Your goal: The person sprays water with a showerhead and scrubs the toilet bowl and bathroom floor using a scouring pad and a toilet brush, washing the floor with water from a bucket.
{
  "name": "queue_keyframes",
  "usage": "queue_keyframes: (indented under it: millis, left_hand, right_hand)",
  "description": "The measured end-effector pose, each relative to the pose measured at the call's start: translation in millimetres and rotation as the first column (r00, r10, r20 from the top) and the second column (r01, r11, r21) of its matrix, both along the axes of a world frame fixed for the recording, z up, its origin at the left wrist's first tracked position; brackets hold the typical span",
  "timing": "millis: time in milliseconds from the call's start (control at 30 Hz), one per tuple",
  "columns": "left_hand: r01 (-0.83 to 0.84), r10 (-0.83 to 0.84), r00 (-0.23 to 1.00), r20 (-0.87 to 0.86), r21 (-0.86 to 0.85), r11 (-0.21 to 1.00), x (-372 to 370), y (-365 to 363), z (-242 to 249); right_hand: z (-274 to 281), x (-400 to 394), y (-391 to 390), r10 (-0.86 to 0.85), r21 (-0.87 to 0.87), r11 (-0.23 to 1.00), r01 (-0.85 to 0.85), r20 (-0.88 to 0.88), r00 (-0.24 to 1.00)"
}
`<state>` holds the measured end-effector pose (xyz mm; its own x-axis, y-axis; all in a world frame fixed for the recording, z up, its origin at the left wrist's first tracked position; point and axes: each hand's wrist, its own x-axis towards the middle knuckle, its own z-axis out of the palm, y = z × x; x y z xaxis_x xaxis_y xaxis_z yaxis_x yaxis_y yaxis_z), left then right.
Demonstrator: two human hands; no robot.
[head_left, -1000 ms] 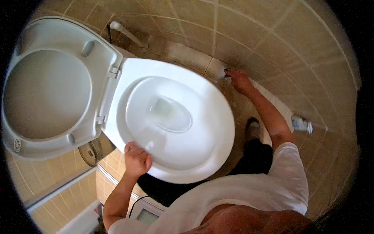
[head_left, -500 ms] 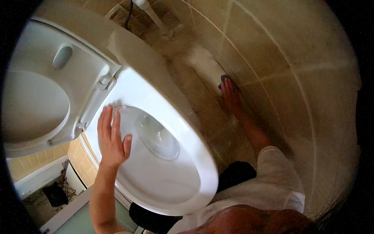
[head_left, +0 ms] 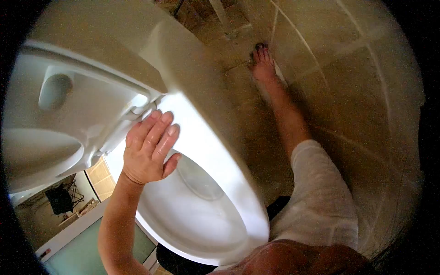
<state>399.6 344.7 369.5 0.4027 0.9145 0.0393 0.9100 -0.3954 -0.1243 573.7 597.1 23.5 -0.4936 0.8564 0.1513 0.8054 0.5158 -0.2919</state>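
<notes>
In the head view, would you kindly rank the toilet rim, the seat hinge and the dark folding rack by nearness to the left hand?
1. Toilet rim: under the left hand, which lies flat on it.
2. Seat hinge: just above the fingertips, at the raised seat.
3. Dark folding rack: lower left, farthest off.

A white pipe (head_left: 223, 16) ran down the tan tiled wall (head_left: 348, 91). A dark wire stand (head_left: 61, 199) stood at the lower left.

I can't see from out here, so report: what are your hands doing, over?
Left hand flat on white ceramic toilet rim, open. Right hand pressed to tan floor tiles beside bowl; anything under it hidden. White plastic lid up.
</notes>
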Motion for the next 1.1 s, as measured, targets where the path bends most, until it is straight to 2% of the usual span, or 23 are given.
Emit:
queue_keyframes:
  millis: [67, 100, 200, 300, 433, 567, 600, 667, 733, 767, 833, 867, 900, 967, 1033, 1100]
  left_hand:
    - [0.017, -0.017, 0.999, 0.040, 0.013, 1.000, -1, 0, -1]
    - [0.016, -0.017, 0.999, 0.045, 0.014, 1.000, 0, 2, -1]
    - [0.012, -0.013, 0.999, 0.036, 0.023, 1.000, 2, 3, -1]
    - [0.015, -0.017, 0.996, 0.086, 0.018, 1.000, 2, 4, -2]
    - [-0.010, 0.010, 0.999, 0.054, 0.001, 1.000, 5, 4, -1]
    - [-0.019, 0.017, 0.998, 0.052, 0.031, 0.999, 9, 6, -3]
    - [-0.021, 0.020, 0.999, 0.041, 0.039, 0.999, 10, 6, -3]
    - [-0.022, 0.021, 0.999, 0.028, 0.043, 0.999, 3, 2, -5]
    - [-0.021, 0.020, 1.000, 0.017, 0.047, 0.999, 5, 2, -6]
    - [-0.015, 0.014, 1.000, 0.023, 0.042, 0.999, 4, 3, -5]
    - [-0.012, 0.011, 0.999, 0.034, 0.034, 0.999, 3, 2, -4]
    - [-0.018, 0.018, 1.000, 0.022, 0.023, 1.000, 4, 2, -3]
    - [-0.024, 0.024, 1.000, 0.011, 0.021, 0.999, 3, 2, -4]
    - [-0.005, 0.003, 0.999, 0.054, 0.041, 0.999, 4, 4, -6]
    - [-0.005, 0.003, 0.998, 0.057, 0.038, 0.999, 4, 3, -4]
    - [-0.017, 0.016, 0.999, 0.051, 0.028, 0.999, 4, 1, -3]
  right_hand:
    - [1, -27, 17, 0.176, -0.038, 0.984, -0.171, 0.238, 0.955]
    - [2, -37, 9, 0.180, -0.047, 0.984, -0.174, 0.240, 0.954]
    - [7, -26, -53, 0.333, -0.033, 0.943, -0.331, 0.129, 0.934]
    - [10, 19, -136, 0.493, -0.081, 0.869, -0.488, 0.074, 0.867]
    - [16, 61, -190, 0.584, -0.174, 0.800, -0.574, 0.010, 0.811]
    - [0, 27, -138, 0.521, -0.183, 0.822, -0.539, -0.141, 0.842]
    - [3, 7, -113, 0.514, -0.170, 0.834, -0.525, -0.106, 0.851]
    - [45, -25, -63, 0.563, -0.158, 0.826, -0.540, 0.221, 0.796]
    - [4, -39, -17, 0.416, 0.028, 0.900, -0.435, 0.242, 0.876]
    - [8, -34, 9, 0.285, -0.229, 0.933, -0.276, 0.006, 0.958]
    - [6, -7, 23, 0.077, -0.499, 0.852, -0.156, -0.176, 0.981]
    - [-1, 17, 10, 0.130, -0.156, 0.976, -0.150, -0.128, 0.983]
    - [-9, 36, -6, 0.167, 0.217, 0.965, -0.151, -0.057, 0.984]
    - [-23, 75, -60, 0.146, 0.271, 0.952, -0.143, 0.010, 0.989]
    - [-47, 82, -111, -0.010, 0.498, 0.839, -0.221, 0.419, 0.908]
    - [7, 74, -163, 0.295, 0.191, 0.916, -0.352, 0.272, 0.916]
